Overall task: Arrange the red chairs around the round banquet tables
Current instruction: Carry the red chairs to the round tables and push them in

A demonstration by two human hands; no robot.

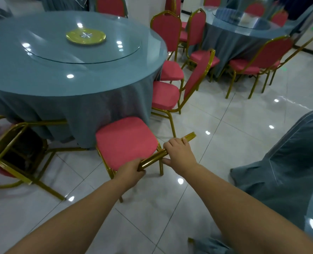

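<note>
A: Where is the red chair (125, 142)?
B: On the tiled floor (225, 129), its seat against the blue cloth of the round surface (42, 74).
A: And the hands?
B: Both grasp its gold top rail (154, 158): the left hand (132, 168) curls round the near end, the right hand (179, 153) wraps over it farther along.
A: What stands around?
B: More red chairs (165, 96) to the right, a tipped chair (11, 154) at left, a second surface (243, 32) beyond.

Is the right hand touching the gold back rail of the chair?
Touching. The head view shows the right hand curled over the chair's gold back rail.
</note>
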